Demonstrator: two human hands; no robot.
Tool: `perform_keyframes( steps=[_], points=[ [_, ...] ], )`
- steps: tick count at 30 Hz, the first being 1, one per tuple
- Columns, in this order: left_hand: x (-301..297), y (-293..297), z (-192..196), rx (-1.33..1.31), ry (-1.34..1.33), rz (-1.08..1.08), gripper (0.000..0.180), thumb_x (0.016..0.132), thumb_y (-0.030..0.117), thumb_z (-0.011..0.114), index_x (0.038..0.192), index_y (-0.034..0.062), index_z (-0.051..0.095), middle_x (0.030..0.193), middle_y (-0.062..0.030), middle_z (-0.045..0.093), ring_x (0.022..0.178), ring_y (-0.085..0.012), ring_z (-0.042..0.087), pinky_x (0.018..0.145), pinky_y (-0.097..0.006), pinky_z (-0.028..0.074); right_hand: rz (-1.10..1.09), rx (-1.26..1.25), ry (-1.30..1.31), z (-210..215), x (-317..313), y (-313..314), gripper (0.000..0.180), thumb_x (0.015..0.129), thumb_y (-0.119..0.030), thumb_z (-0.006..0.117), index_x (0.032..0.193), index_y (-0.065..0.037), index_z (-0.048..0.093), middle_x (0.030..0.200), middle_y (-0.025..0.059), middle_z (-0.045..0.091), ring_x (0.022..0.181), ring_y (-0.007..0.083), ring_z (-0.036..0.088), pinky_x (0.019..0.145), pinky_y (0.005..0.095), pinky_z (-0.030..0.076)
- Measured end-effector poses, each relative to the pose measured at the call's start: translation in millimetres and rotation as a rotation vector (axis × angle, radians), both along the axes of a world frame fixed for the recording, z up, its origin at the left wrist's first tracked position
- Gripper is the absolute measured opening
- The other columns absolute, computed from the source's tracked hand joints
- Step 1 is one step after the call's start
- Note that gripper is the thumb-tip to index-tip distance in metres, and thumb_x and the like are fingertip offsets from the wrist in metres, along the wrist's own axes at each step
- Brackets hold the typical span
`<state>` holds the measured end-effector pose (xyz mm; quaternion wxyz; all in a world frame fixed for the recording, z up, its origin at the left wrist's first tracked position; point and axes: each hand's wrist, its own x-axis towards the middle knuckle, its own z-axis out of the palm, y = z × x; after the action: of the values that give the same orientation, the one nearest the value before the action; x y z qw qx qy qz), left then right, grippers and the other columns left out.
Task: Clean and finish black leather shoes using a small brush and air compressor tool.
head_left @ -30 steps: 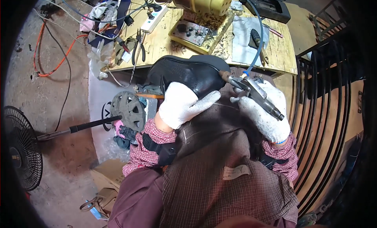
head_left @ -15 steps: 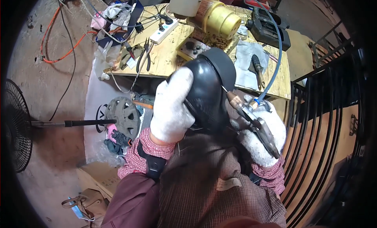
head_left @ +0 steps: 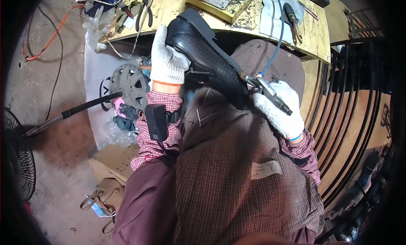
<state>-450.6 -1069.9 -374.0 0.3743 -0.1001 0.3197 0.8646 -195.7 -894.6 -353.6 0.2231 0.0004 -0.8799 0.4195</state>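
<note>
My left hand [head_left: 165, 61], in a white knit glove with an orange cuff, is closed round the upper of a black leather shoe [head_left: 213, 63]. The shoe is tilted, heel at the upper left and toe low by my lap, its sole turned to the right. In the other white glove, my right hand [head_left: 282, 112] grips a metal air tool [head_left: 270, 96] fed by a blue hose [head_left: 282, 29]. The tool's tip is at the sole edge near the toe; whether it touches cannot be made out. My right fingers are partly hidden behind the tool.
Beyond the shoe is a wooden bench [head_left: 313, 38] with pliers [head_left: 145, 12], a yellow machine base [head_left: 211, 6] and a dark-handled tool [head_left: 292, 17] on a cloth. A fan [head_left: 19, 156] stands left. Black rails [head_left: 338, 118] run along the right, and a brown apron [head_left: 220, 160] covers my lap.
The shoe has swung round, showing its side and sole edge lengthwise. The tool's tip has shifted along the edge toward the toe. My view has tilted downward.
</note>
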Motion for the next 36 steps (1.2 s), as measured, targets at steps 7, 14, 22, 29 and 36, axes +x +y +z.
perform_keyframes(
  steps=[7, 14, 22, 29, 36],
  points=[
    [-11.7, -7.5, -32.6, -0.146, -0.04, 0.182, 0.041, 0.099, 0.034, 0.058, 0.121, -0.0014, 0.062, 0.117, -0.0173, 0.07, 0.108, -0.0327, 0.068, 0.103, -0.048, 0.05, -0.007, 0.088, -0.008, -10.8, 30.2, -10.0, 0.02, 0.078, -0.003, 0.08, 0.097, -0.008, 0.074, 0.071, 0.0083, 0.06, 0.063, 0.0247, 0.059, 0.058, 0.0367, 0.043],
    [-54.2, -45.6, -124.2, -0.283, -0.263, 0.377, 0.036, 0.098, 0.033, 0.064, 0.112, 0.0002, 0.064, 0.115, -0.0132, 0.07, 0.109, -0.0255, 0.065, 0.104, -0.037, 0.048, -0.066, -0.081, -0.263, 5.4, 51.0, -18.3, 0.015, 0.084, -0.015, 0.075, 0.087, -0.001, 0.072, 0.079, 0.0124, 0.068, 0.077, 0.0323, 0.065, 0.082, 0.0418, 0.048],
    [-5.5, -25.2, -69.3, -0.131, -0.088, -0.345, 0.053, 0.099, 0.048, 0.057, 0.116, -0.0015, 0.063, 0.111, -0.0163, 0.07, 0.097, -0.0285, 0.07, 0.092, -0.042, 0.056, -0.064, 0.051, -0.296, 2.2, 62.0, -5.4, 0.016, 0.082, -0.015, 0.073, 0.091, -0.002, 0.073, 0.085, 0.0121, 0.072, 0.087, 0.0335, 0.068, 0.091, 0.0422, 0.049],
    [-4.6, -76.9, -59.6, -0.195, 0.131, -0.651, 0.035, 0.098, 0.014, 0.059, 0.129, -0.003, 0.059, 0.125, -0.0132, 0.067, 0.114, -0.0231, 0.065, 0.103, -0.036, 0.05, -0.357, -0.294, -0.298, 30.3, 13.0, 28.9, 0.036, 0.083, -0.009, 0.075, 0.117, 0.0, 0.069, 0.111, 0.0148, 0.07, 0.103, 0.0278, 0.065, 0.094, 0.0367, 0.049],
    [15.0, -58.8, -44.2, -0.107, 0.035, -0.041, 0.026, 0.097, 0.008, 0.059, 0.12, -0.0032, 0.062, 0.124, -0.0186, 0.065, 0.12, -0.0299, 0.061, 0.104, -0.042, 0.051, -0.329, -0.339, -0.048, 10.8, -55.8, 42.5, 0.025, 0.084, -0.01, 0.079, 0.106, 0.0, 0.072, 0.092, 0.0094, 0.069, 0.082, 0.0218, 0.064, 0.076, 0.0343, 0.051]
  ],
)
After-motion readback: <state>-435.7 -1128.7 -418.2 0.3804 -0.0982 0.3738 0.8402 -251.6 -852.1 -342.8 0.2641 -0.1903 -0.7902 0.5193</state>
